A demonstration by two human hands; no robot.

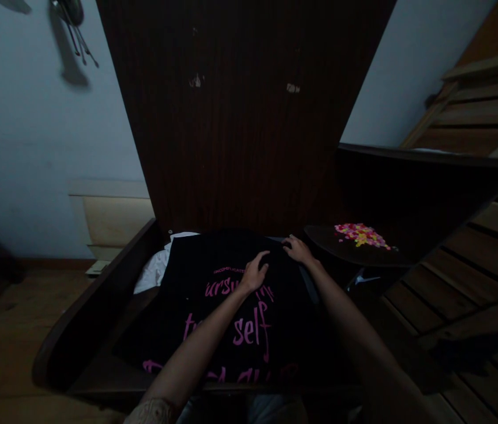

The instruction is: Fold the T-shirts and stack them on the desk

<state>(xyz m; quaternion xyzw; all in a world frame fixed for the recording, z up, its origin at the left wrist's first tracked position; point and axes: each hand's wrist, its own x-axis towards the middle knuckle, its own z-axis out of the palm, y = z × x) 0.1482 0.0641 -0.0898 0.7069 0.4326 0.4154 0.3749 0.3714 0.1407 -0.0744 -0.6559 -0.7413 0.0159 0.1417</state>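
Observation:
A black T-shirt [226, 312] with pink lettering lies spread out on a dark wooden surface in front of me. My left hand [255, 274] rests over its upper part, beside the small line of print, with the thumb apart from the fingers. Farther right, my right hand [297, 249] touches the cloth near its far right edge, fingers bent and apart. Neither hand shows cloth pinched in it. A white crumpled cloth [154, 272] pokes out from under the shirt on the left.
A tall dark wooden panel [240, 129] stands behind the shirt. On the left runs a raised wooden side [94, 306]. At right, pink and yellow bits [361, 234] lie on a low shelf [324, 238] under a higher dark board [430, 156]. Wooden slats [487, 247] stand beyond.

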